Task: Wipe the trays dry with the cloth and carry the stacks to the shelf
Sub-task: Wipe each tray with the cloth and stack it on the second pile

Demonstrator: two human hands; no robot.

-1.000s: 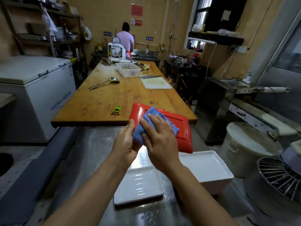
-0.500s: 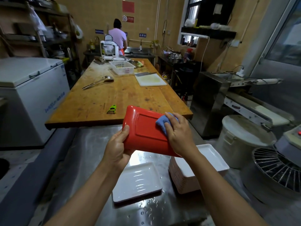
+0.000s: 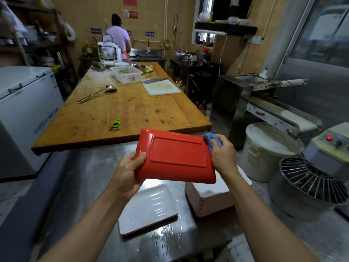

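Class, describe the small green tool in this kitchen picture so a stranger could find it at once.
Start at the long wooden table running down the middle of the kitchen. Near its closest edge lies the green peeler, alone on bare wood. It is the only bright green thing at that end, far smaller than the ladle beyond it.

One red tray (image 3: 177, 157); one blue cloth (image 3: 211, 140); two hands; one ladle (image 3: 98, 93)

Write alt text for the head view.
Two hands hold a red tray underside-up over a wet steel counter: left hand grips its edge, right hand presses a blue cloth on it. White trays lie below.
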